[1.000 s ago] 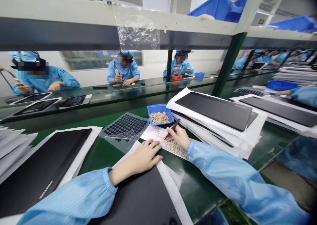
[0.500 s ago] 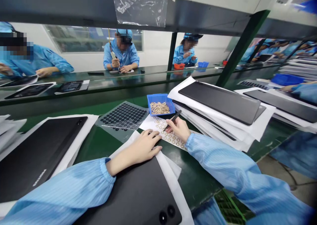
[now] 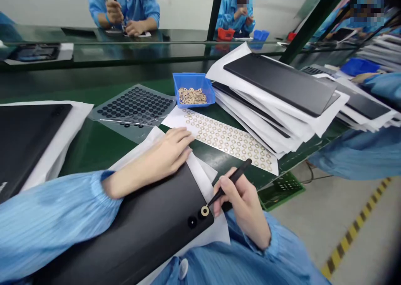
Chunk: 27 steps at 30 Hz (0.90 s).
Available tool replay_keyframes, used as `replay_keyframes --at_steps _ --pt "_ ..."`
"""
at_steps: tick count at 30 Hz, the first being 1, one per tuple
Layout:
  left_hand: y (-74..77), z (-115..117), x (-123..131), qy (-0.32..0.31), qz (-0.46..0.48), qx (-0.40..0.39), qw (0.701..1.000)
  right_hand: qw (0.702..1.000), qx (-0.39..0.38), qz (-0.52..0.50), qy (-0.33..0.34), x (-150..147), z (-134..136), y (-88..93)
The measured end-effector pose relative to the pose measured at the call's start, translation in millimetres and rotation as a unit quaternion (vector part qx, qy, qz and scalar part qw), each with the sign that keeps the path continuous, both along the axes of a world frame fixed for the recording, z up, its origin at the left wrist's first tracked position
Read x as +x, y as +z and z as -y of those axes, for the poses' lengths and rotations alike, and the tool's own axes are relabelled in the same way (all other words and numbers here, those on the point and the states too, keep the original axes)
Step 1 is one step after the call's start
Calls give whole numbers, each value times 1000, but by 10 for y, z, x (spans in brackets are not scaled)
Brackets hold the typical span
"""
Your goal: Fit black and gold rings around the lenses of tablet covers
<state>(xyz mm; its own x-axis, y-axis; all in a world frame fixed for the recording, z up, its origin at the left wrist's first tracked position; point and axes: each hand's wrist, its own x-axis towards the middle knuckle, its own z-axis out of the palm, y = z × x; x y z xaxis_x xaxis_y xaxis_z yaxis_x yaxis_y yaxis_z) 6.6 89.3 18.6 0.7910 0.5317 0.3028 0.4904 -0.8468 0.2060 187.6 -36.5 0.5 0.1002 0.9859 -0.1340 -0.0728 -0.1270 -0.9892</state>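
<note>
My right hand (image 3: 239, 201) grips black tweezers (image 3: 233, 180). Their tip is at a small gold ring (image 3: 204, 211), over one of the two round black camera lenses at the corner of a dark tablet back cover (image 3: 150, 218). The other lens (image 3: 192, 222) sits uncovered beside it. My left hand (image 3: 163, 153) lies flat with its fingers stretched out, across the cover's far edge and the white paper (image 3: 147, 141) under it. Beyond my hands is a white sheet (image 3: 230, 141) with rows of gold rings.
A blue bin (image 3: 194, 88) holds loose gold rings. Left of it lies a clear sheet of black rings (image 3: 134, 107). Covers and paper are stacked at right (image 3: 275, 82); another cover (image 3: 28, 138) lies left. Across the bench, a person (image 3: 125, 9) works. A green crate (image 3: 282, 189) stands below.
My right hand has moved from the sheet of gold rings toward me, bringing the tweezers and a gold ring to the cover's lens corner. My left hand stays on the cover. The view has tilted down.
</note>
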Motion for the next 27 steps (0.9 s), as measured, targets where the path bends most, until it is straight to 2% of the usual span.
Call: replay_keyframes --at_steps 3,5,7,11,27 --pt "87 501 -178 -47 15 -51 997 999 16 -6 -34 -53 110 -124" --pt "117 786 -278 -94 -5 -42 995 999 34 6 -35 -71 118 -144" --pt "123 949 -323 -138 -23 -17 990 998 53 17 -37 -81 117 -136" --pt "94 982 -297 -160 -36 -6 986 997 68 27 -39 -86 134 -123" --pt "33 989 -267 -135 -22 -17 990 993 89 61 -40 -86 115 -110"
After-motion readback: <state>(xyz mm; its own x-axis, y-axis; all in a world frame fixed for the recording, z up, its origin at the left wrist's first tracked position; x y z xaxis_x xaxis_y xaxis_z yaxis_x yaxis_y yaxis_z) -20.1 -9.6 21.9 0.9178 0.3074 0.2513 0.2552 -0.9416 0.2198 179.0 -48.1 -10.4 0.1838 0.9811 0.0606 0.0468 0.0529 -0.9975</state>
